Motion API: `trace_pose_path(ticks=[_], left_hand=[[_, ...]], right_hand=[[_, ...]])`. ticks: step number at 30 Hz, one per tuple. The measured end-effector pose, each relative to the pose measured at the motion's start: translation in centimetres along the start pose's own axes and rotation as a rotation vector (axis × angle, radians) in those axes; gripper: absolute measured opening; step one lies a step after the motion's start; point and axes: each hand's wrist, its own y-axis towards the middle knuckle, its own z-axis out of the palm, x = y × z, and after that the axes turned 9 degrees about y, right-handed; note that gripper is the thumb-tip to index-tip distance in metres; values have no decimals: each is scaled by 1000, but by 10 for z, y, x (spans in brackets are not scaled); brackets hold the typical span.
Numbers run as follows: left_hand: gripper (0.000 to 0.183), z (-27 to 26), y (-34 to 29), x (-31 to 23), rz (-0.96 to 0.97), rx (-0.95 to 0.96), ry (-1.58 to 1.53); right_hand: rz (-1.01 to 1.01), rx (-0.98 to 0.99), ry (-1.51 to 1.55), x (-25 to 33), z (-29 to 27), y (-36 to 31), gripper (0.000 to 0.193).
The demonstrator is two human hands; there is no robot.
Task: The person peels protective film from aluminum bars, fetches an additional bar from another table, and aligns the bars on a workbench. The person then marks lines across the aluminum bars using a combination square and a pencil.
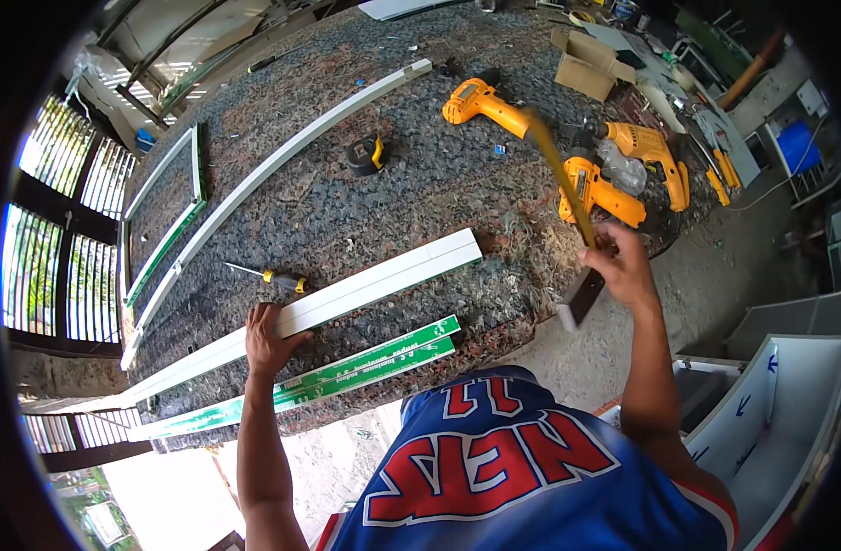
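Observation:
Two long white metal bars [383, 280] lie side by side across the near part of the table. My left hand [271, 338] grips them from above, fingers over the far side and thumb toward me. My right hand [625, 264] is raised off the table's right edge, closed on an L-shaped try square [570, 197] with a yellowish blade and a dark stock. The blade is blurred and points away from me. A screwdriver [287, 280] with a black and yellow handle lies just beyond my left hand. Nearer me are bars with green film [374, 367].
A tape measure [365, 154] and a long white bar [287, 151] lie farther back. A white and green frame [163, 257] lies left. Yellow power drills [485, 103] and an open cardboard box [588, 66] sit at the right. A white cabinet [778, 422] stands beside me.

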Motion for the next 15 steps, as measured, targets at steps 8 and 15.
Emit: trace_pose_path(ticks=[8,15], left_hand=[[62,-5,1,-5,-7,0,-1],[63,-2,2,-5,1,-7,-8]], right_hand=[[313,-297,820,-15,46,-23,21],[415,-91,725,-41,100,5,22]])
